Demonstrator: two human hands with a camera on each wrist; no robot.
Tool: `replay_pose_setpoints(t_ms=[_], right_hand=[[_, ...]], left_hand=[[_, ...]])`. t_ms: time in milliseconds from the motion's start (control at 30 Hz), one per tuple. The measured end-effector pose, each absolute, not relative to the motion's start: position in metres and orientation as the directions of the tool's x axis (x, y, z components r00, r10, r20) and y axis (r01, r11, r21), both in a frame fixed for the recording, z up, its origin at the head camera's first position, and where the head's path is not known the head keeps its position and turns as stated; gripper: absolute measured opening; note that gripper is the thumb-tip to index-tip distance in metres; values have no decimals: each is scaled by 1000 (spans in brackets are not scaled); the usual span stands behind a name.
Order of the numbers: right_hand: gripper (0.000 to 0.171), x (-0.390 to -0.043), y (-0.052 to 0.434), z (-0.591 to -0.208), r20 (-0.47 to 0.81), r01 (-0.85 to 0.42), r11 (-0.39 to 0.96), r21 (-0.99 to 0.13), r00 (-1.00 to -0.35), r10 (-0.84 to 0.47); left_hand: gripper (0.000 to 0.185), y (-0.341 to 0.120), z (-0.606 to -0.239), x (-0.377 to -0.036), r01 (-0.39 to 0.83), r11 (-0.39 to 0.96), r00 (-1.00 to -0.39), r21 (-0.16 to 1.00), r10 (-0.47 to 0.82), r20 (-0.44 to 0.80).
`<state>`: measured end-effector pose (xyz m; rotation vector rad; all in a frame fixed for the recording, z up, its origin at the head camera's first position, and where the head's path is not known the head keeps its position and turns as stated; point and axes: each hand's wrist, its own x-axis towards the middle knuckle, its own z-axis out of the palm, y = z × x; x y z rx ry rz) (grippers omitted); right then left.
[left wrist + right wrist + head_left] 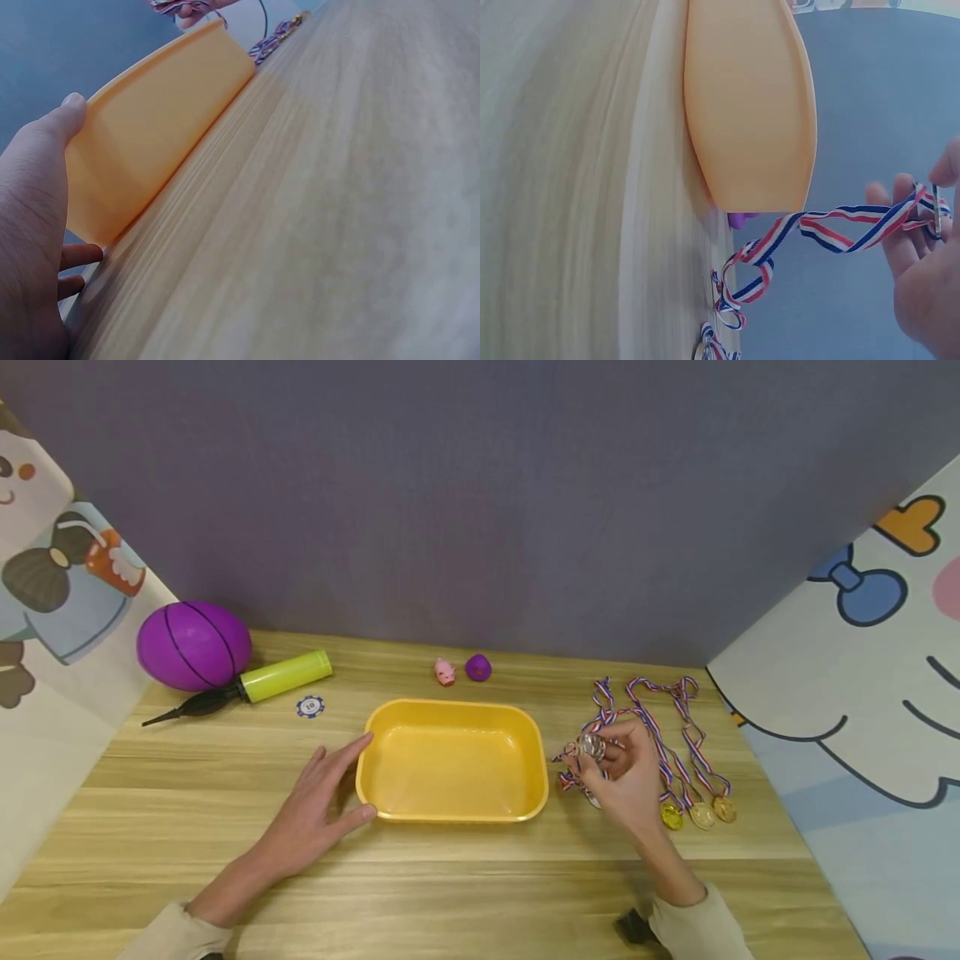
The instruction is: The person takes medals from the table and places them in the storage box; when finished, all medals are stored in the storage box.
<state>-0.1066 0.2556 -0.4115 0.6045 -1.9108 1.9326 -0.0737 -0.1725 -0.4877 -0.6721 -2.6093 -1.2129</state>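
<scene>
An empty yellow tray (453,709) sits mid-table. My left hand (322,797) lies flat with straight fingers against the tray's left wall (142,142), thumb at its near corner. My right hand (621,770), just right of the tray, pinches a silver medal (592,745) lifted off the table; its red, white and blue ribbon (832,229) trails down to the wood. Three gold medals (702,814) with striped ribbons (660,710) lie on the table beside that hand.
A purple ball (193,645) and a yellow-green pump (258,683) lie at the back left, with a blue chip (310,706) near them. A pink pig toy (445,672) and a purple duck (477,667) stand behind the tray. Cartoon-printed panels flank the table.
</scene>
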Motion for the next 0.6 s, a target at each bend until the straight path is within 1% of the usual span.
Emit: replay_pose_setpoints(t_ms=[100, 200, 333, 467, 600], right_hand=[[42, -106, 252, -411, 516, -516, -2, -856, -856, -37], [42, -104, 250, -412, 508, -509, 61, -859, -861, -26], [41, -105, 249, -412, 538, -534, 157, -831, -843, -15], [42, -108, 249, -411, 611, -589, 279, -759, -792, -10], [40, -113, 246, -407, 694, -660, 303, -687, -720, 3]], left_hand=[[95, -173, -488, -74, 475, 563, -880, 676, 323, 349], [95, -172, -488, -74, 479, 564, -878, 673, 328, 350], [95, -172, -488, -74, 482, 564, -876, 670, 332, 350], [94, -172, -488, -74, 479, 565, -877, 672, 332, 346], [94, -173, -488, -74, 476, 566, -879, 674, 332, 342]])
